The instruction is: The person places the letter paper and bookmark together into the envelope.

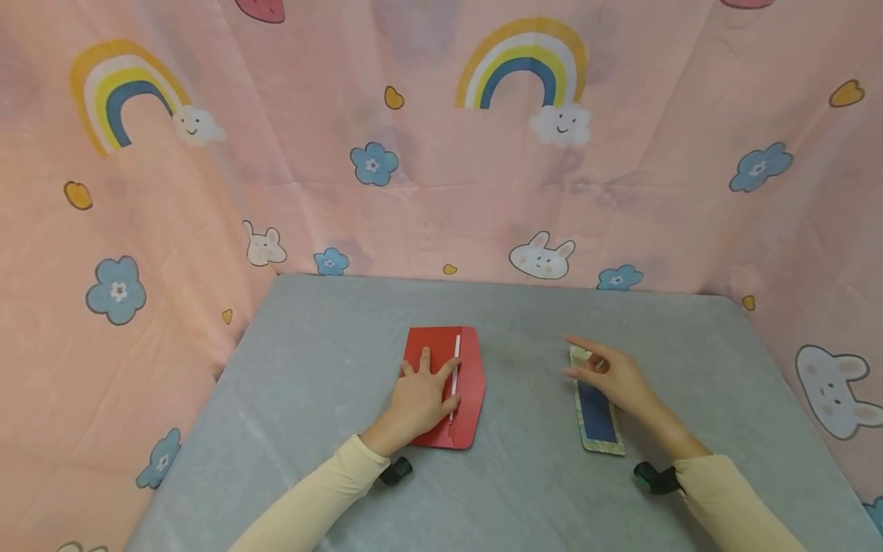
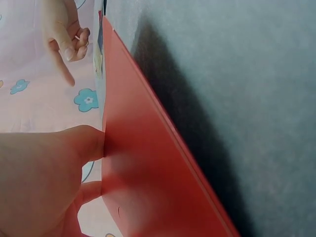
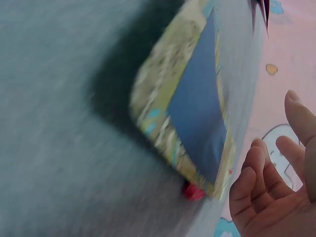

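My left hand (image 1: 417,397) lies with spread fingers on a red envelope (image 1: 434,337), pressing it against the table. The envelope's flap (image 1: 476,383) is unfolded to the right, and a white strip (image 1: 456,351) runs along the fold. To the right is a flat oblong piece (image 1: 597,418) with a dark blue middle and a yellowish patterned border. Over its far end hovers my right hand (image 1: 623,379), thumb and index finger apart, holding nothing. In the right wrist view, a small red tuft (image 3: 193,191) shows at the edge of the patterned piece (image 3: 195,108).
A grey cloth-covered table (image 1: 524,491) spreads beneath both things. Pink curtain (image 1: 428,222) with rainbows, flowers and rabbits hangs behind it and along the sides. Dark wrist devices (image 1: 396,471) sit by the cream sleeves (image 1: 324,491).
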Demonstrator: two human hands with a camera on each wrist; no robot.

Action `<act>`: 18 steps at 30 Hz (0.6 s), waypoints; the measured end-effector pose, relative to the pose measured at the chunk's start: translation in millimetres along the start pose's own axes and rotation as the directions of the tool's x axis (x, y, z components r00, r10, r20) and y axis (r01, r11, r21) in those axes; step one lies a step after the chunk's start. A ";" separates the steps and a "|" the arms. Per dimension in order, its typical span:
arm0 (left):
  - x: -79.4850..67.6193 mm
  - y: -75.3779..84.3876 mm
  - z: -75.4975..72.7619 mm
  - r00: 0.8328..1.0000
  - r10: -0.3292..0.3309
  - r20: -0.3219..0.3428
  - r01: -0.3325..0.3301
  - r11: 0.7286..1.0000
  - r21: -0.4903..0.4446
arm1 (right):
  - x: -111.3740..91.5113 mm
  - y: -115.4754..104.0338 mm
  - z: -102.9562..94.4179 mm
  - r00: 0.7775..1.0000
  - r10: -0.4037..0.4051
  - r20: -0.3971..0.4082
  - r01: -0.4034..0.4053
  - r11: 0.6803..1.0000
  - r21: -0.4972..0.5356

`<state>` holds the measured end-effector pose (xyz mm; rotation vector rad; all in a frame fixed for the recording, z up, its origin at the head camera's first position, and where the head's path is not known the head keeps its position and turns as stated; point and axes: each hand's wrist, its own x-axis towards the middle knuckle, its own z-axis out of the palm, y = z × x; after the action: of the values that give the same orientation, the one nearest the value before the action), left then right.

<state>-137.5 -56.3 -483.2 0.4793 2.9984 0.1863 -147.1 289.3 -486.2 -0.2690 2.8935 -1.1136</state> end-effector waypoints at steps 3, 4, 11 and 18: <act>-0.9 0.6 -2.0 1.000 -0.004 0.010 0.004 1.000 -0.001 | -3.5 4.3 -3.2 1.000 0.023 0.007 -0.023 1.000 0.018; -1.0 0.9 -2.7 1.000 -0.006 0.013 0.006 1.000 -0.001 | -4.6 5.9 -4.5 1.000 0.030 0.011 -0.030 0.999 0.025; -0.4 1.4 -2.2 1.000 -0.008 0.006 0.008 1.000 0.001 | -10.3 13.5 -9.0 0.999 0.026 0.019 -0.026 1.000 -0.011; 0.0 0.9 0.0 1.000 -0.011 0.012 0.011 1.000 0.007 | -13.1 18.9 -9.1 0.999 0.043 -0.008 -0.043 0.993 -0.106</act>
<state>-137.3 -55.5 -483.1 0.4632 2.9906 0.1718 -137.8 311.4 -492.5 -0.2052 2.9531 -0.9577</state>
